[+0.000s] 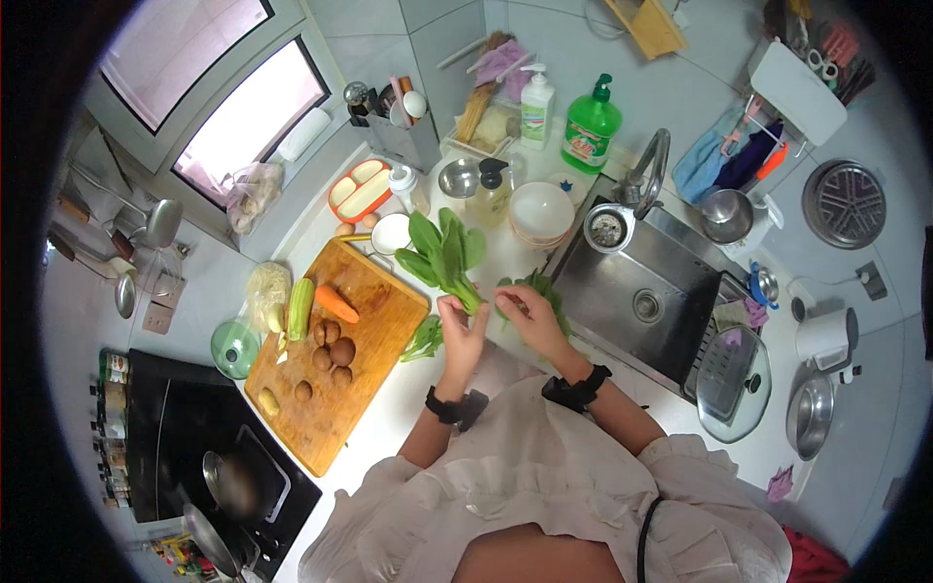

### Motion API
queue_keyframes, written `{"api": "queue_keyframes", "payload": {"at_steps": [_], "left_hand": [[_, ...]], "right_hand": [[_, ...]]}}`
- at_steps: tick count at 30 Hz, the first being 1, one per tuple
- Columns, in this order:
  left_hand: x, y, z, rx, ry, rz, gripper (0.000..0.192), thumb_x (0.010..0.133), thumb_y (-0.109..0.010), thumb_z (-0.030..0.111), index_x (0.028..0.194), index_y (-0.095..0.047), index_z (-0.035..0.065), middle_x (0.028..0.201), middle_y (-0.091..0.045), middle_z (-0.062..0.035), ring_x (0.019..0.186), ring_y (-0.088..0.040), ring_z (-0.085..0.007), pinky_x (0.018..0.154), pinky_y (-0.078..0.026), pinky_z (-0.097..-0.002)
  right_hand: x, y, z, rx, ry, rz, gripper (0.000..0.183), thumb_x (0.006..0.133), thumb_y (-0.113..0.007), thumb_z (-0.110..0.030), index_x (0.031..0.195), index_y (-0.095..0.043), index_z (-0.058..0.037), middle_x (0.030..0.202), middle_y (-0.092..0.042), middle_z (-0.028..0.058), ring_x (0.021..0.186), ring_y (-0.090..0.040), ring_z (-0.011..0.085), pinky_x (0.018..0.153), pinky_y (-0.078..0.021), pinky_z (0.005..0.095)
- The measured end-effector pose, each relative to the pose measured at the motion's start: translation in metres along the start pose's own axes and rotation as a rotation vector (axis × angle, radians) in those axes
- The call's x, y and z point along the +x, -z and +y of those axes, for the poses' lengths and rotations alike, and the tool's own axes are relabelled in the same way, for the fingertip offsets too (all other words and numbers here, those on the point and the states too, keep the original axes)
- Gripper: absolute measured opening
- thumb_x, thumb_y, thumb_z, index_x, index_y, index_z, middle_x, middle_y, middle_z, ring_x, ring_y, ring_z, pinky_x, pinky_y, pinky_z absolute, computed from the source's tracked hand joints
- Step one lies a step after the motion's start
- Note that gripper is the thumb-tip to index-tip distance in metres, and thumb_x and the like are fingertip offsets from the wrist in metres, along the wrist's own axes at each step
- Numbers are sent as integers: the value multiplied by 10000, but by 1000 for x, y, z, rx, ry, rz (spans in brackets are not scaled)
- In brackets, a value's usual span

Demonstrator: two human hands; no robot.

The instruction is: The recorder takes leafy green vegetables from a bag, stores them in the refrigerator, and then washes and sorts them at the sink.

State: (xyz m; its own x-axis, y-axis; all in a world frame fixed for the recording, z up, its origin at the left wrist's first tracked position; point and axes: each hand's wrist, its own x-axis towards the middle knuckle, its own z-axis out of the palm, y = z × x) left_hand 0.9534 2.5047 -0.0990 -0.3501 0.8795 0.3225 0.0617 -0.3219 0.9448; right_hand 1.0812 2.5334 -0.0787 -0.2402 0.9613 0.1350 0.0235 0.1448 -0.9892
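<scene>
My left hand [461, 335] grips the base of a head of leafy green bok choy [446, 255], its leaves pointing away from me. Close to the stem's right side is my right hand [536, 321], fingers bent; whether it holds anything cannot be told. More leafy greens [560, 310] lie behind and under my right hand. A smaller piece of greens [424, 341] rests on the counter left of my left hand. On the wooden cutting board [379, 364] are a carrot [337, 303], a peeled green gourd or cucumber [300, 310], several brown mushrooms [342, 351] and a yellowish piece like ginger [268, 401].
A steel sink [641, 291] with a faucet [656, 167] is at the right. Stacked bowls [541, 211], a green detergent bottle [592, 127] and a divided plate [361, 191] stand behind. The black stove [189, 430] is at lower left, a glass lid [732, 382] at right.
</scene>
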Motion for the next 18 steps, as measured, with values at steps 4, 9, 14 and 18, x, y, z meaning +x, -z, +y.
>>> {"api": "queue_keyframes", "payload": {"at_steps": [4, 9, 14, 18], "left_hand": [[-23, 4, 20, -60, 117, -28, 373, 753, -542, -103, 941, -278, 83, 971, -458, -74, 909, -477, -127, 713, -423, -236], [-29, 6, 23, -371, 309, 3, 426, 711, -439, -121, 1053, -288, 82, 1051, -434, -101, 954, -496, -202, 707, -484, -329], [-30, 14, 28, -642, 467, -96, 424, 732, -398, -23, 1128, -285, 78, 1075, -448, -124, 932, -503, -215, 671, -487, -333], [-33, 17, 21, -694, 504, -200, 393, 769, -378, 46, 1155, -314, 74, 1051, -462, -104, 915, -491, -189, 653, -458, -300]], "right_hand": [[0, -7, -15, -2, 46, -75, 199, 794, -614, -154, 961, -605, -47, 864, -576, 56, 754, -551, 126, 635, -435, 249], [-3, -13, -9, -18, 80, -63, 205, 742, -659, -124, 930, -618, -52, 836, -564, 53, 708, -528, 117, 600, -426, 249], [-6, -13, -9, -124, 128, -87, 189, 726, -674, -137, 879, -626, -36, 812, -547, 53, 653, -487, 121, 579, -414, 250], [-6, -13, -7, -108, 135, -89, 172, 726, -671, -132, 834, -607, -15, 785, -527, 48, 647, -473, 110, 574, -411, 243]]}}
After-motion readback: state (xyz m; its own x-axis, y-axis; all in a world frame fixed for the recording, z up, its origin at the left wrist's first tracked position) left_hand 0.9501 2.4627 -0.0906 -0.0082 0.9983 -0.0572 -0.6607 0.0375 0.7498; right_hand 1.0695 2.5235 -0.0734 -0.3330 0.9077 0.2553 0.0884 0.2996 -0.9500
